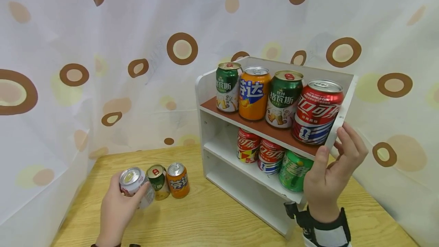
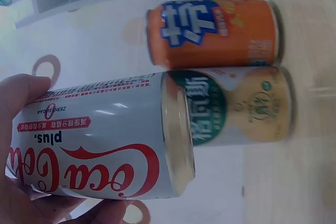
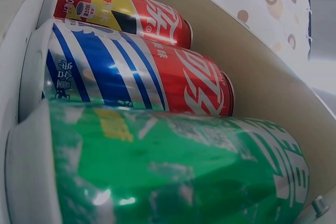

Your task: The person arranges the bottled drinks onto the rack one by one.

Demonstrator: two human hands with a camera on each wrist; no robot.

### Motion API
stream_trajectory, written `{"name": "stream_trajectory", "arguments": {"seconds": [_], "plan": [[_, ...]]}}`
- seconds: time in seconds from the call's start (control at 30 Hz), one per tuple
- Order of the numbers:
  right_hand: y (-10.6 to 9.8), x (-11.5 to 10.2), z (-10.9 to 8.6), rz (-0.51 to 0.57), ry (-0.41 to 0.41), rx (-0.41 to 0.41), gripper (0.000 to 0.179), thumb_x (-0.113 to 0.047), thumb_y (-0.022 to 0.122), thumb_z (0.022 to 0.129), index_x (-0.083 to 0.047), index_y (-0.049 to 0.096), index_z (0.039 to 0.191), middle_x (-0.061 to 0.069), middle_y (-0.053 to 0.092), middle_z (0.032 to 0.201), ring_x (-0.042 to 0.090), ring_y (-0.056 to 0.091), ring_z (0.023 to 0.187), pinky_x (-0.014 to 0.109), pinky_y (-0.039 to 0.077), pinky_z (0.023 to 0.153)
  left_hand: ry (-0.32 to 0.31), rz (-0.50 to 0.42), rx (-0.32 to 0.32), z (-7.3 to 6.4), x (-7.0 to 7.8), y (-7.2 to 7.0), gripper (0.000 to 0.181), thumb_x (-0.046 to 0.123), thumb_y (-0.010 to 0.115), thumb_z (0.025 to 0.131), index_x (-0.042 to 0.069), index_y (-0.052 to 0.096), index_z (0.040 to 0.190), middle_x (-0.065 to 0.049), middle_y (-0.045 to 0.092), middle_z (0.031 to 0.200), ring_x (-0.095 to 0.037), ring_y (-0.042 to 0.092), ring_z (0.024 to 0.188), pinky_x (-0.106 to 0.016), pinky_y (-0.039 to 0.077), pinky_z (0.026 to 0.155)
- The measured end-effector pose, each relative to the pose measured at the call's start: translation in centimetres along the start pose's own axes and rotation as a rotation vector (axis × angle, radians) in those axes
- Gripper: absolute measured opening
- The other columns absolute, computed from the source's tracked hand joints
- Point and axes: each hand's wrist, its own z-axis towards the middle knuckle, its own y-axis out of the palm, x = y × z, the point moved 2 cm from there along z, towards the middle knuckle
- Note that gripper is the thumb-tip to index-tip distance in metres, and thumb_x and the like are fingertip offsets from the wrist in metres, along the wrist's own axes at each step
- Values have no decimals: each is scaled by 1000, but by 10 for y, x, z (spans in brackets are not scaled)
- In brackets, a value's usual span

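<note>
My left hand grips a white Coca-Cola Plus can, its bottom lifted and tilted in the left wrist view. Right beside it on the table stand a green-and-gold kvass can and an orange Fanta can. My right hand rests its fingertips and thumb on the right side edge of the white shelf. Along the shelf's red top tier are two green kvass cans, an orange Fanta can and a red Coca-Cola can. Two red cola cans and a green Sprite can occupy the middle tier.
The shelf stands angled on a wood-grain table, its bottom tier low at the front. White sheeting with brown spots hangs behind and at both sides. A black strap circles the right wrist.
</note>
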Motion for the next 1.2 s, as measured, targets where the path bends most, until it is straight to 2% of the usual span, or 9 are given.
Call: {"name": "stream_trajectory", "arguments": {"seconds": [0.3,0.53,0.63,0.8,1.0,1.2], "plan": [[0,1,1,0,0,2,29,-2,45,96,12,46,122,16,47,138,25,42,131,22,36,101,72,-57,-57,6,39,-3,78,42,81,88,5,43,145,-23,62,136,-44,62,124,-63,55,95],[0,1,1,-6,4,5,30,-1,44,95,12,46,122,16,47,138,25,42,131,22,36,102,135,-98,-90,11,65,3,75,43,81,89,8,44,144,-18,61,137,-36,64,117,-53,58,88],[0,1,1,-7,6,4,30,-1,44,95,12,46,122,16,47,138,25,41,131,22,36,102,166,-126,-104,14,76,8,74,41,81,88,9,45,144,-17,62,136,-35,65,119,-55,59,91],[0,1,1,-9,6,3,30,-1,44,95,12,46,122,16,47,138,24,42,131,22,36,101,220,-146,-116,19,95,18,72,38,83,87,10,46,142,-16,65,133,-34,68,112,-53,59,87],[-1,1,1,4,-1,3,29,-2,44,96,12,46,122,16,47,138,24,42,130,22,34,100,261,-188,-153,24,117,31,71,32,85,85,10,46,141,-15,65,134,-35,67,119,-57,58,93],[0,0,1,5,-3,4,29,-3,45,97,13,46,121,17,47,138,24,42,130,22,34,99,305,-219,-149,26,135,47,69,30,87,83,12,50,138,-12,67,131,-33,68,118,-57,57,96]]}}
